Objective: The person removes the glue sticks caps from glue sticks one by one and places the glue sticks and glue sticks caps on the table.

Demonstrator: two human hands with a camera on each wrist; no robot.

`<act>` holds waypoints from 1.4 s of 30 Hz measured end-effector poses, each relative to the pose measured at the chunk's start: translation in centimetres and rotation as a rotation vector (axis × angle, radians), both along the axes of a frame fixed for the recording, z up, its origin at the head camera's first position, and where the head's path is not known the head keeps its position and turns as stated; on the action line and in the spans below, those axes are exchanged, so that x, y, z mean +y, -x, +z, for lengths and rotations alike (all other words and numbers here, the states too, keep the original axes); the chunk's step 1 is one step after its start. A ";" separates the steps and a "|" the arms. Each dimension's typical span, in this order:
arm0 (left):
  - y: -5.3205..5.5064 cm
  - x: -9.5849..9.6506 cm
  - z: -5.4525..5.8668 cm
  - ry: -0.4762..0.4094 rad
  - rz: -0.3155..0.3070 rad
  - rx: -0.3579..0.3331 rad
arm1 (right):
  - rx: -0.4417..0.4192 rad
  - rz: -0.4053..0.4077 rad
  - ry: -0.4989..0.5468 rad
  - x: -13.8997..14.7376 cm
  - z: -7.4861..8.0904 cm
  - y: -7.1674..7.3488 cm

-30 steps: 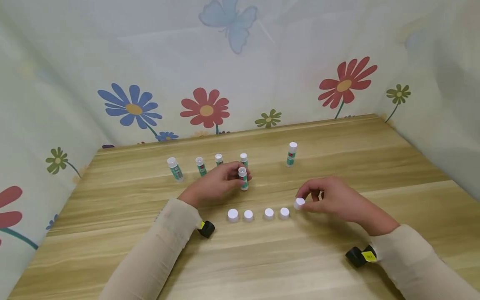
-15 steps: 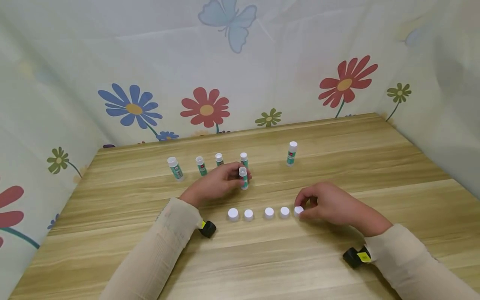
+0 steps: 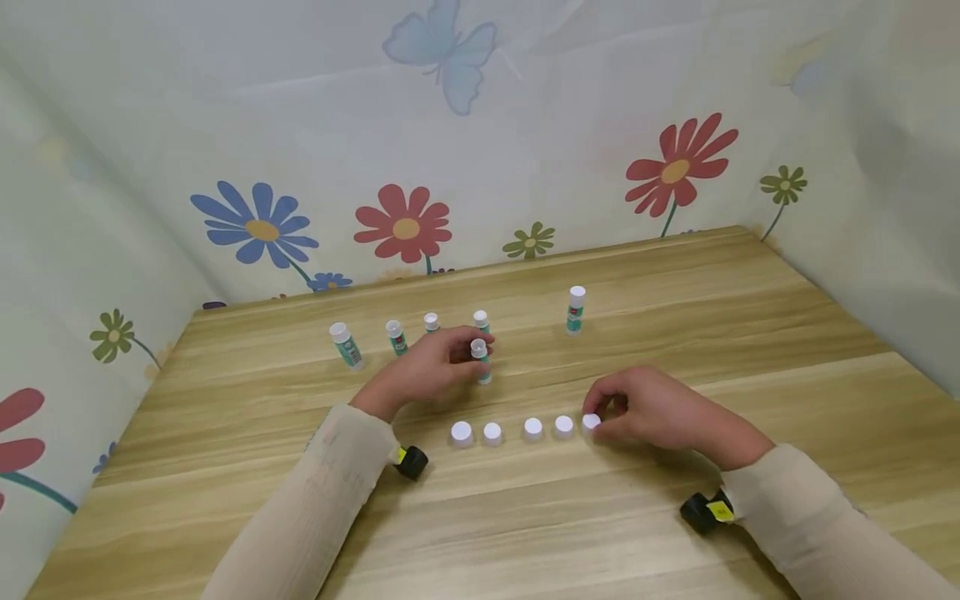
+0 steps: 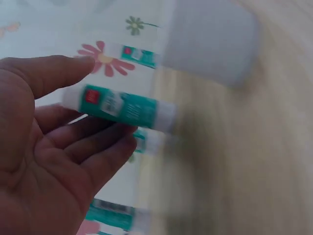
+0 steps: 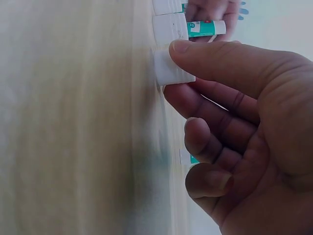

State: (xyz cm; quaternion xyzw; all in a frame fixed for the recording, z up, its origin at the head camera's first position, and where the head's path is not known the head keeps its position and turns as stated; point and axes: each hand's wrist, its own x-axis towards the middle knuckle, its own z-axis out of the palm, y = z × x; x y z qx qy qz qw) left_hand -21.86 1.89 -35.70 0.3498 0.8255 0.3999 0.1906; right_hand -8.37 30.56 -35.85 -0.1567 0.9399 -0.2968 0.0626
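Note:
A green-and-white glue stick with its top uncovered stands upright on the wooden table. My left hand is around it, fingers behind the tube; in the left wrist view the thumb is apart from the glue stick. My right hand pinches a white cap between thumb and forefinger, at the right end of a row of caps on the table. In the right wrist view the thumb lies on one side of that cap, its other fingers curled loosely.
Several more glue sticks stand behind the left hand, including a leftmost stick and one partly hidden stick. Another stick with a white top stands apart at the back right. The other white caps line up in front. A flowered curtain borders the table.
My right hand has brought its cap nearer to me and down into line with the other caps, then stayed there. The left hand has barely moved; the head view has shifted slightly.

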 end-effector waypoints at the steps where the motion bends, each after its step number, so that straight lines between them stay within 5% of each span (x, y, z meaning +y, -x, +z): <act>1: -0.2 0.0 0.3 0.008 0.017 0.028 | -0.002 0.000 -0.004 0.0 0.0 0.1; 10: -2.2 2.5 3.7 -0.077 0.186 0.150 | -0.039 0.015 0.012 0.0 -0.1 0.4; 16: -2.2 7.4 4.8 -0.205 0.219 0.020 | -0.038 0.031 0.020 0.4 -0.5 0.2; 22: -0.9 11.7 3.9 -0.221 0.247 -0.193 | -0.029 0.052 0.051 0.5 -1.1 0.1; 26: -0.4 13.2 3.2 -0.232 0.268 -0.277 | -0.019 0.054 0.046 0.3 -1.2 0.1; 36: 1.2 15.3 1.3 -0.300 0.330 -0.413 | -0.016 0.039 0.019 0.3 -0.6 0.2; 42: 1.5 16.2 0.3 -0.272 0.366 -0.415 | -0.018 0.038 0.035 0.6 -0.3 0.1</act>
